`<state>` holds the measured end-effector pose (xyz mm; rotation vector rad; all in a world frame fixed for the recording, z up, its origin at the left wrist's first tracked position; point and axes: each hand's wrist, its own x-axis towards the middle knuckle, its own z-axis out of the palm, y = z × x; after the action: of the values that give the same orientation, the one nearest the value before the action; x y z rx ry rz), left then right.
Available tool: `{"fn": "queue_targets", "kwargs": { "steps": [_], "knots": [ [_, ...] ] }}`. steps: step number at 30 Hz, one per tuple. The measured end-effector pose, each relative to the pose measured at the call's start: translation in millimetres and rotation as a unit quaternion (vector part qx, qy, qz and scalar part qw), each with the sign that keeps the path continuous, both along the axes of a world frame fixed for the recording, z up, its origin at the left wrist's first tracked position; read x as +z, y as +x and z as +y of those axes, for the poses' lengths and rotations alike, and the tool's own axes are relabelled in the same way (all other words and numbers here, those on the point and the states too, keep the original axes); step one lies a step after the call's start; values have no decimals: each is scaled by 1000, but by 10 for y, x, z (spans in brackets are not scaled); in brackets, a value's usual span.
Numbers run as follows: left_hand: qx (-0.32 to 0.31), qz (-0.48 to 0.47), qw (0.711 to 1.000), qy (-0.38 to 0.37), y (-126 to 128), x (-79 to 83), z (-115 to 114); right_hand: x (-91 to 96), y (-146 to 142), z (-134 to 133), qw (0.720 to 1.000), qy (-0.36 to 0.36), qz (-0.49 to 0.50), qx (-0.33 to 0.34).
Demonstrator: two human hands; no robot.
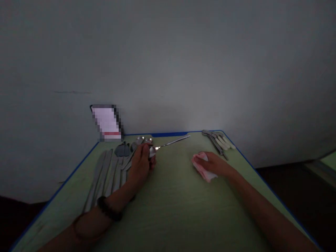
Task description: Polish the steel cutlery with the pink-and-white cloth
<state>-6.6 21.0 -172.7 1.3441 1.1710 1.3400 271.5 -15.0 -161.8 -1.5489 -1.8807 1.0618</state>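
Observation:
My left hand (139,163) is closed around the bowl end of a metal spoon (173,141), whose handle points right and slightly up. Part of the bowl shows at the fingertips. Below and left of that hand lies a row of metal knives (105,168) and other cutlery, partly covered by my wrist. Several shiny spoon bowls (140,139) show just behind the hand. On the right, my right hand (214,163) grips a bunched pink and white cloth (203,169), apart from the spoon.
A light green table (178,210) with a blue edge stands against a grey wall. Slim metal utensils (214,140) and several pale-handled pieces (224,141) lie at the back right corner. A blurred-out screen (107,120) leans at the back left.

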Motion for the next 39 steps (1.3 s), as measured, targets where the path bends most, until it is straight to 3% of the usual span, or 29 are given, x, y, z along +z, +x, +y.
{"fn": "queue_targets", "kwargs": {
  "steps": [2, 5, 9, 11, 13, 14, 16, 19, 21, 24, 26, 30, 35, 39],
  "knots": [
    [-25, -10, 1000, 6, 19, -2, -6, -12, -190, 4, 997, 67, 20, 34],
    [-36, -1, 999, 14, 60, 8, -54, 24, -460, 76, 981, 114, 145, 63],
    [-23, 47, 998, 35, 83, 30, -125, 141, -569, 182, 950, 165, 263, -25],
    [-26, 77, 995, 53, 79, 32, -157, 224, -552, 182, 969, 116, 217, 25],
    [-24, 103, 992, 69, 72, 24, -187, 315, -543, 153, 985, 47, 106, 130],
    [-21, 112, 991, 74, 68, 17, -198, 359, -548, 138, 979, 18, 49, 196],
    [-25, 120, 990, 76, 62, 2, -205, 441, -562, 131, 966, 22, -26, 258],
    [-54, 142, 986, 68, 62, -12, -182, 537, -506, 202, 958, 76, -70, 266],
    [-72, 178, 979, 62, 70, -8, -164, 577, -365, 291, 965, 93, -81, 231],
    [-108, 253, 959, 63, 84, 11, -164, 570, -10, 437, 970, 157, -135, 124],
    [-135, 292, 944, 71, 93, 24, -182, 507, 260, 519, 959, 200, -201, 22],
    [-160, 319, 931, 76, 101, 38, -216, 268, 647, 633, 916, 202, -300, -171],
    [-160, 325, 929, 81, 96, 49, -221, -2, 700, 731, 890, 171, -363, -216],
    [-167, 325, 928, 79, 99, 80, -234, -54, 632, 761, 876, 164, -386, -238]
  ]
}}
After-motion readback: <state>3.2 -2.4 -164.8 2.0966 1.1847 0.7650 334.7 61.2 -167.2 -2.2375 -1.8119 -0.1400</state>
